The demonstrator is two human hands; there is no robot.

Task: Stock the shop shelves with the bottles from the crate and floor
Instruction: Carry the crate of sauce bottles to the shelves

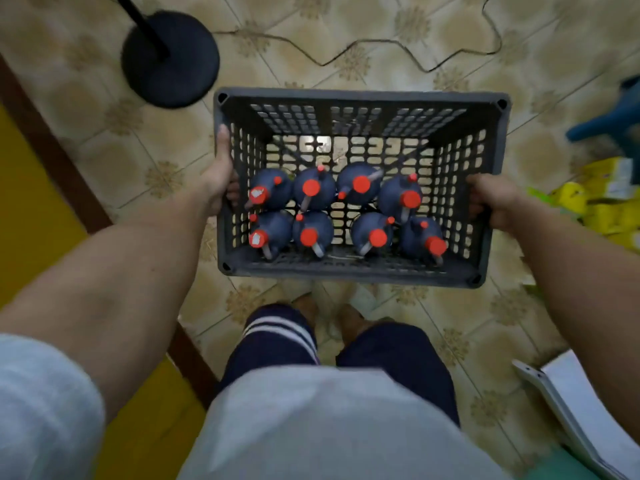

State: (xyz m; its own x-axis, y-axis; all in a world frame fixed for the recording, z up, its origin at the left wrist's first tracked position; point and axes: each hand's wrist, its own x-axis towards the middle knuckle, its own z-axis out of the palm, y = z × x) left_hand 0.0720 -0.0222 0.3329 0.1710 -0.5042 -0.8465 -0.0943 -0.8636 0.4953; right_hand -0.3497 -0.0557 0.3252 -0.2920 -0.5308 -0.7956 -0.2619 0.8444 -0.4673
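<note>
Both hands, left hand (220, 181) and right hand (491, 202), fingers curled round the side walls of the dark grey perforated plastic crate (360, 98) above the tiled floor (311, 43), eight red-capped dark bottles (313, 188) crowding its near half — likely heavy, near-weighted, so grip both sides.

Both arms extended forward and down from the lower corners of the frame, forearms bare, pale sleeves seen at the shoulders. Left hand (218, 181) set left of centre, thumb laid straight up along the crate (360, 98) rim, remaining fingers curled through the side wall. Right hand (493, 200) placed right of centre, knuckles up, fingers wrapped over the opposite rim. Wrists roughly level, palms turned inward. Legs in dark shorts seen at bottom centre
</note>
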